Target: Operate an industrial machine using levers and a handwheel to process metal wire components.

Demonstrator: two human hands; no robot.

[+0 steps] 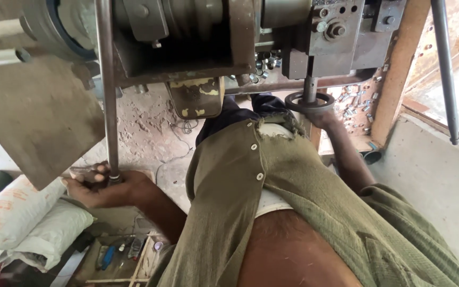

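My left hand [99, 188] has its fingers closed around the lower end of the long grey steel lever [107, 95]; my right hand [322, 118] grips the small dark round handwheel [309, 102] under the machine. I judge the feeding step; next needs steady pull.

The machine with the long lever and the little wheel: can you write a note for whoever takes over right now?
Left hand: wrapped around the lower end of the long metal lever.
Right hand: at the small round handwheel under the machine head; grip partly hidden.
Small metal pieces lie scattered on the ledge behind the handwheel.
White sacks and hand tools sit on the floor, lower left.
Progress cannot be told from this view.
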